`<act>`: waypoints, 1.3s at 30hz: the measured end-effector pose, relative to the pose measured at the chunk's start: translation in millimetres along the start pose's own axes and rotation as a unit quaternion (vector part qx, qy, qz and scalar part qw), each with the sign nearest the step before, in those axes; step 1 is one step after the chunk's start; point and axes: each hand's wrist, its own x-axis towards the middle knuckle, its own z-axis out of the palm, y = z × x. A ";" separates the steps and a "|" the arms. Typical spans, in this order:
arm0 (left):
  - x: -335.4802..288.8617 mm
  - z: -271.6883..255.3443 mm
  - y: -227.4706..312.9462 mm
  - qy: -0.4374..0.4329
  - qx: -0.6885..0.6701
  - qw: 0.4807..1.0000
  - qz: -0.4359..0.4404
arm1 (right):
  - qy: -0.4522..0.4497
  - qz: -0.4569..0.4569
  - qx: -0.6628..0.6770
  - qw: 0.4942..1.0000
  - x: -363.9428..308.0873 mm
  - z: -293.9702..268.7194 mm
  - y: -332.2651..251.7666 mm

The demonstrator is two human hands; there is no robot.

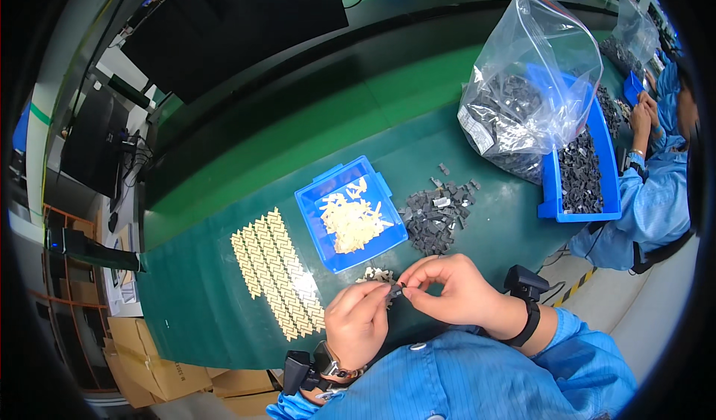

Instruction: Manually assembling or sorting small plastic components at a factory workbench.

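Both hands meet near the table's front edge over a small dark grey plastic part [394,292]. My left hand [356,317] pinches it from the left between thumb and fingers. From the right, my right hand [453,289] closes thumb and forefinger at its other end; whether a second piece sits there is too small to tell. Just beyond my fingers lies a little heap of cream pieces [375,275]. A pile of dark grey parts [435,219] spreads farther off. Cream pieces [350,226] lie loose in a shallow blue tray [309,210].
Rows of cream pieces [276,275] form a zigzag block left of the tray. A clear bag [514,114] of dark parts leans on a blue bin [550,189] at the right. Beyond it sits a co-worker in a blue sleeve [660,204]. A dark monitor [239,32] stands at the back.
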 end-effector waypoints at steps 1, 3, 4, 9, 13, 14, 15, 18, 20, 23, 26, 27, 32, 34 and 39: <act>0.5 0.3 -0.1 -0.002 0.008 1.000 0.010 | 0.000 0.000 0.000 1.000 0.2 0.2 0.7; 1.2 0.1 0.3 -0.004 0.010 1.000 0.011 | 0.008 -0.003 0.001 1.000 0.5 0.7 2.5; 1.5 0.0 0.6 -0.006 0.012 1.000 0.011 | 0.008 -0.003 0.002 1.000 0.6 0.7 2.5; 2.7 0.5 0.8 -0.009 0.009 1.000 0.012 | 0.010 0.009 -0.016 1.000 1.2 0.3 1.0; 2.9 1.8 0.0 -0.010 0.010 1.000 0.014 | 0.012 0.002 -0.030 0.999 1.6 -0.3 2.4; 3.3 1.9 0.4 -0.010 0.010 1.000 0.015 | 0.012 0.005 -0.030 0.999 1.8 -0.5 2.5; 3.4 1.7 0.7 -0.011 0.010 1.000 0.012 | 0.011 0.008 -0.030 0.999 2.0 -0.4 2.6; 3.1 2.1 1.0 -0.010 0.010 1.000 0.009 | 0.007 0.035 -0.026 0.999 2.3 -0.9 -1.5; 3.1 2.1 1.2 -0.009 0.010 1.000 0.009 | 0.011 0.025 -0.029 0.999 2.1 -0.2 -0.5; 3.6 1.7 1.8 -0.014 0.010 1.000 0.004 | 0.021 0.003 -0.029 0.999 1.4 1.3 3.7; 3.5 1.3 2.5 -0.019 0.000 1.000 -0.009 | 0.028 -0.012 -0.028 0.999 1.2 1.8 3.8; 3.3 1.2 2.8 -0.022 -0.008 1.000 -0.021 | 0.027 -0.015 -0.031 0.999 1.4 1.7 3.1; 3.3 0.2 3.9 -0.025 -0.030 0.998 -0.040 | 0.014 -0.015 -0.018 1.000 2.2 -1.3 2.0; 3.6 0.2 4.6 -0.023 -0.038 0.998 -0.037 | 0.009 -0.017 -0.004 1.000 2.5 -1.7 8.0; 5.0 -2.6 6.9 -0.044 -0.052 0.997 -0.029 | -0.016 0.075 0.190 0.979 2.0 -3.6 21.0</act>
